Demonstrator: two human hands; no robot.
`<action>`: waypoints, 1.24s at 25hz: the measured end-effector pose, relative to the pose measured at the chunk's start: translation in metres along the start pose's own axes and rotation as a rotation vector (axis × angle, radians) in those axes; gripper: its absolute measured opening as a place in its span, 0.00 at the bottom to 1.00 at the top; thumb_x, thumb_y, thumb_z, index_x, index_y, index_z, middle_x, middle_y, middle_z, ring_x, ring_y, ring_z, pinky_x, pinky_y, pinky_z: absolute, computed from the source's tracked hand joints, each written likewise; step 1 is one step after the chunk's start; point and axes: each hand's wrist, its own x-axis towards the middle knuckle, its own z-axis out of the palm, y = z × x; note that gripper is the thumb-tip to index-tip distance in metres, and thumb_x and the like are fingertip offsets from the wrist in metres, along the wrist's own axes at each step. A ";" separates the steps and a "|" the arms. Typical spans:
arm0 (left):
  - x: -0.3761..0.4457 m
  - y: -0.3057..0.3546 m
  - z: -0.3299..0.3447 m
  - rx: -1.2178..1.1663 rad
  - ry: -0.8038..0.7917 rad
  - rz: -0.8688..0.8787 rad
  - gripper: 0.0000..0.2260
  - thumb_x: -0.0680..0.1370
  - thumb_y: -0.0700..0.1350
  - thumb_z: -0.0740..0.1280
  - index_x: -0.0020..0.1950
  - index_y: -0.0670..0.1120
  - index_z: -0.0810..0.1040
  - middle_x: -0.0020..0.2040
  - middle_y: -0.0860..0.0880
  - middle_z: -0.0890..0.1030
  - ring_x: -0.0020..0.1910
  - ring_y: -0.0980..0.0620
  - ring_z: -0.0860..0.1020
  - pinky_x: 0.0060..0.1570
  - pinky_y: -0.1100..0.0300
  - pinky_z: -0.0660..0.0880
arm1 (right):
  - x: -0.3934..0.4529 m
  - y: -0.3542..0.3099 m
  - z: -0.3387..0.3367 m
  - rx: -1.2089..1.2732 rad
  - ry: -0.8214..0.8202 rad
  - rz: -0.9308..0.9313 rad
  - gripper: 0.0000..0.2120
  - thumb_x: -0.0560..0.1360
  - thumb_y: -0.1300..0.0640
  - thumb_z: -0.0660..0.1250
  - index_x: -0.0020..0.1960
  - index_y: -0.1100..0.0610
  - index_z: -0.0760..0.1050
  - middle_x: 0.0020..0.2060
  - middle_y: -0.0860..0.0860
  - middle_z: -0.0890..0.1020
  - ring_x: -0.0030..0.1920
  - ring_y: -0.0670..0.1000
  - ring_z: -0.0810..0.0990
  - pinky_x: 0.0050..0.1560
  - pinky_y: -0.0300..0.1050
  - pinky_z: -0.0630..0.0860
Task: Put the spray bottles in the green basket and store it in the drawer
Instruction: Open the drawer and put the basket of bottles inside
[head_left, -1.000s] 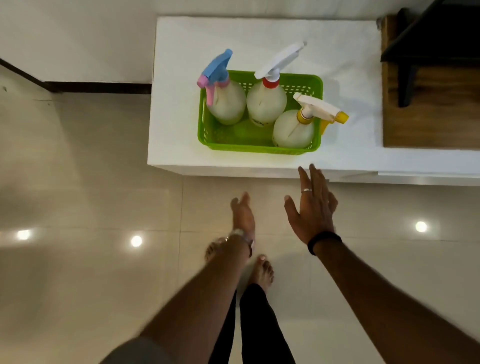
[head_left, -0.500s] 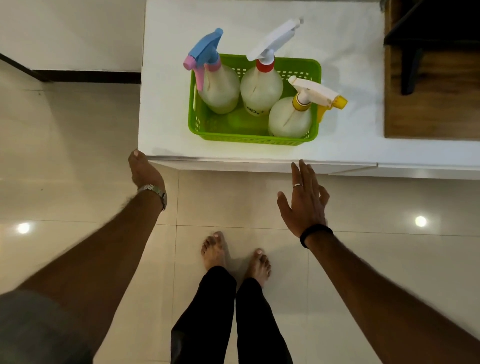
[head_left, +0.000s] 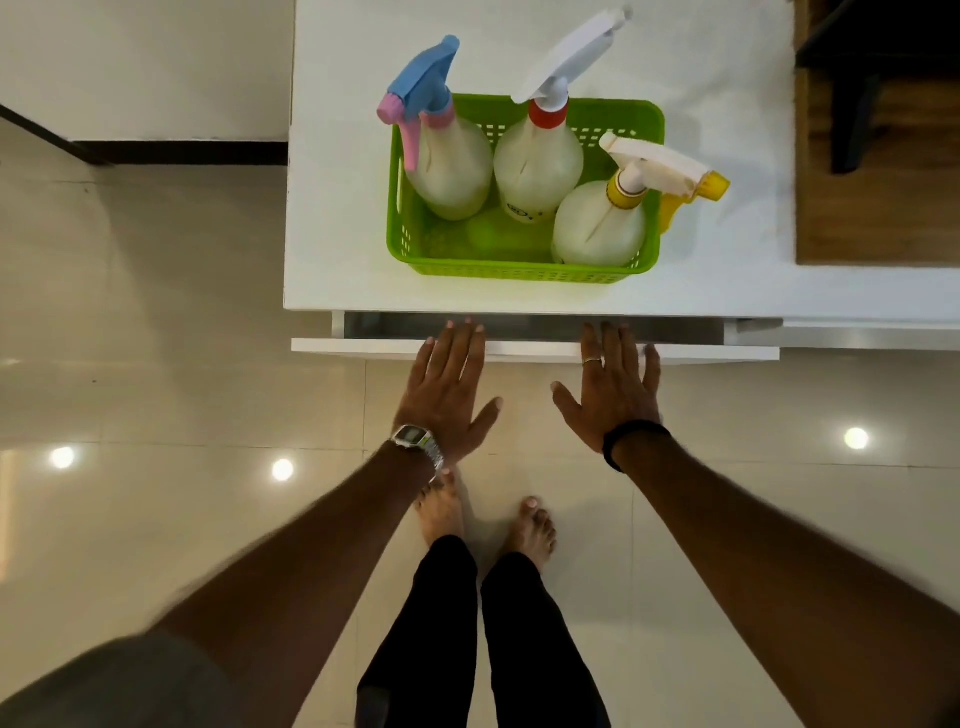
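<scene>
A green basket (head_left: 519, 271) stands on the white cabinet top (head_left: 337, 208) near its front edge. Three spray bottles stand upright in it: one with a blue and pink head (head_left: 447, 166) at the left, one with a white head and red collar (head_left: 537, 161) in the middle, one with a yellow nozzle (head_left: 597, 228) at the front right. Just under the top, the drawer (head_left: 358, 347) is out by a narrow gap. My left hand (head_left: 447, 395) and my right hand (head_left: 613, 395) lie over its front panel, fingertips hooked over the top edge, thumbs spread.
A wooden surface (head_left: 872, 218) with a black furniture leg (head_left: 852, 119) on it lies to the right of the cabinet top. Glossy tiled floor (head_left: 156, 364) spreads below and to the left. My bare feet (head_left: 483, 525) stand right in front of the drawer.
My left hand swung in from the cabinet's left corner to the drawer front. Both hands now rest on the panel, and the drawer has come out a little.
</scene>
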 end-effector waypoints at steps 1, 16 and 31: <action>0.001 0.003 -0.001 0.002 -0.042 -0.009 0.40 0.81 0.61 0.57 0.84 0.41 0.46 0.85 0.41 0.49 0.85 0.40 0.49 0.83 0.43 0.47 | 0.002 -0.003 0.001 -0.005 0.000 0.019 0.39 0.77 0.39 0.59 0.80 0.57 0.52 0.77 0.60 0.60 0.79 0.60 0.52 0.77 0.64 0.48; -0.114 0.050 0.034 0.004 -0.341 -0.123 0.49 0.78 0.63 0.62 0.83 0.42 0.34 0.84 0.41 0.34 0.84 0.39 0.36 0.83 0.41 0.44 | -0.126 -0.008 0.034 0.023 -0.288 0.042 0.44 0.79 0.42 0.60 0.80 0.54 0.34 0.80 0.59 0.35 0.80 0.60 0.34 0.78 0.66 0.45; -0.231 0.081 0.069 -0.044 -0.514 -0.145 0.45 0.78 0.65 0.56 0.84 0.44 0.38 0.84 0.41 0.35 0.84 0.39 0.37 0.81 0.45 0.38 | -0.246 0.001 0.087 0.037 -0.429 0.045 0.44 0.78 0.38 0.56 0.80 0.52 0.32 0.80 0.57 0.36 0.80 0.59 0.36 0.78 0.65 0.45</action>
